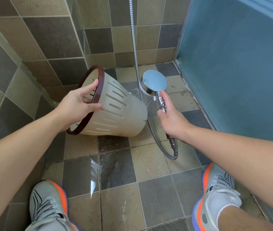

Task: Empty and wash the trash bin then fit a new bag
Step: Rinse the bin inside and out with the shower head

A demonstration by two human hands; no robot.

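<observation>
Above the wet floor of brown and grey patterned tiles (150, 162), a cream plastic trash bin with slotted sides and a dark red-brown rim ring (115, 107) was held in the air, tipped on its side with its mouth towards the person's left and its base towards the right. The left hand (80, 104) gripped the rim, fingers curled inside the mouth and the thumb pressed on the outer wall just below the ring. The right hand (170, 117) was wrapped around the handle of a chrome hand shower with a round head (154, 84), the forefinger stretched up along the neck. Water sprayed from the head onto the bin's base, close beside it. A ribbed metal hose (135, 40) ran down the tiled corner and looped back up to the handle's end. Two grey trainers with orange soles (47, 212) stood apart on the floor below, and a frosted blue panel (232, 64) closed the right side.
</observation>
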